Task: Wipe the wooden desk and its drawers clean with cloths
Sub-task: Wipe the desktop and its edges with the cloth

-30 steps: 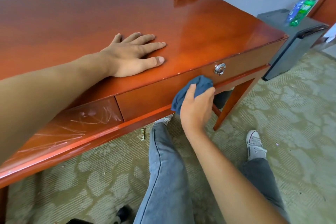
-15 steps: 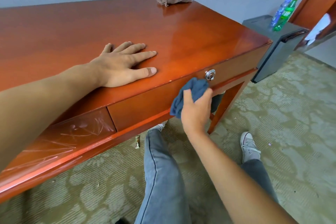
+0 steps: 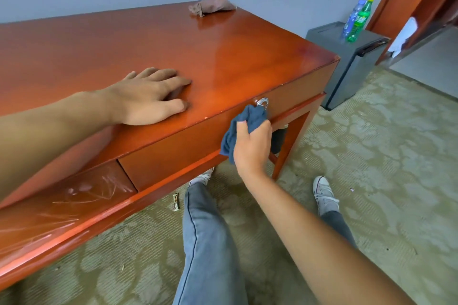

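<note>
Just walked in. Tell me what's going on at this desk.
A person is wiping down a wooden desk. The right hand grips a blue cloth against the drawer front, just below its metal knob. The left hand rests flat on the desktop. A second, brownish cloth lies unused at the far edge. The panel left of the drawer shows pale streaks.

The right hand (image 3: 252, 146) slid the blue cloth (image 3: 244, 129) up to the drawer knob (image 3: 262, 102).
</note>
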{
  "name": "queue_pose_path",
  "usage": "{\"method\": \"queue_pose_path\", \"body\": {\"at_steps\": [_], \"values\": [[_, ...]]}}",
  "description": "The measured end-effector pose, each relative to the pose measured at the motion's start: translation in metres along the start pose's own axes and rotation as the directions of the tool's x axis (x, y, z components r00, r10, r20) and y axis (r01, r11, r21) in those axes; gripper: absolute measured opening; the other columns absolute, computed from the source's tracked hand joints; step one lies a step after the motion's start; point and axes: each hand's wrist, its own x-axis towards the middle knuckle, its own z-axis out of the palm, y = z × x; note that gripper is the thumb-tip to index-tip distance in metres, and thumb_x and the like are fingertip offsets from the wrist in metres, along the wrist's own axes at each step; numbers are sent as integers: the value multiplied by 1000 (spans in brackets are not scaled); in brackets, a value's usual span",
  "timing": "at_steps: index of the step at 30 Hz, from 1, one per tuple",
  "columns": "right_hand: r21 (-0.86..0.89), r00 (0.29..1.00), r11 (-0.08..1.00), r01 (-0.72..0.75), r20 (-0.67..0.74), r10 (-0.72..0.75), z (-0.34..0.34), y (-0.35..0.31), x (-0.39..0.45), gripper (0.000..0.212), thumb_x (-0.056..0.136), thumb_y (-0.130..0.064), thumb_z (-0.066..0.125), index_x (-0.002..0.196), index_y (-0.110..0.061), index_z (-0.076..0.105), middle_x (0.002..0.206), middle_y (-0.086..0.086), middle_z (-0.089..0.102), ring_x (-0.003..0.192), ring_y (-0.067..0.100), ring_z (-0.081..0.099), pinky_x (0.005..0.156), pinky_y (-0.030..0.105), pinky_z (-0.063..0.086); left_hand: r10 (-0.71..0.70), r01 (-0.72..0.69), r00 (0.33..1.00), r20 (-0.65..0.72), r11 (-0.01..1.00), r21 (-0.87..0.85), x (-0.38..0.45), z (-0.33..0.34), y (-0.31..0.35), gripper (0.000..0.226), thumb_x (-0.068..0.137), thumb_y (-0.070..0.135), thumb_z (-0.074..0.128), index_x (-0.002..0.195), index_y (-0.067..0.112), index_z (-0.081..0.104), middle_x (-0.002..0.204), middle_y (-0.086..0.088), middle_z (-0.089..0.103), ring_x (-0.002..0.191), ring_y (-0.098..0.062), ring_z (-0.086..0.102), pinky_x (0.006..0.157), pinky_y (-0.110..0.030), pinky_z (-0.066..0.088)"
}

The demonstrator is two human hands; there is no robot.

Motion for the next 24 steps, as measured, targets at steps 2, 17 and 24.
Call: {"method": "queue_pose_path", "body": {"at_steps": [2, 17, 24], "values": [[153, 993, 982, -115, 13, 114, -15, -1, 28, 26, 97, -29, 68, 109, -15, 50, 109, 5, 63, 98, 23, 65, 75, 31, 48, 70, -70, 997, 14, 997, 26, 14, -3, 19, 78, 87, 80, 21, 160, 54, 10, 173, 16, 5, 160, -15, -2, 128, -58, 2], [-366, 993, 927, 82, -52, -108, -101, 80, 186, 28, 94, -15, 64, 118, -15, 49, 108, 3, 57, 96, 22, 56, 88, 41, 51, 280, -284, 955, 97, 959, 27, 135, -15, 149, 68, 104, 65, 34, 164, 47, 8, 173, 18, -2, 161, -18, -6, 129, -56, -2], [-482, 919, 867, 125, 386, 83, -117, 177, 194, 50, 79, 1, 68, 118, -9, 39, 121, 13, 42, 102, 29, 54, 77, 29, 39, 331, -338, 937, 114, 939, 55, 197, -21, 198, 84, 99, 51, 57, 163, 48, 3, 173, 18, -5, 161, -22, -7, 127, -62, 1]]}}
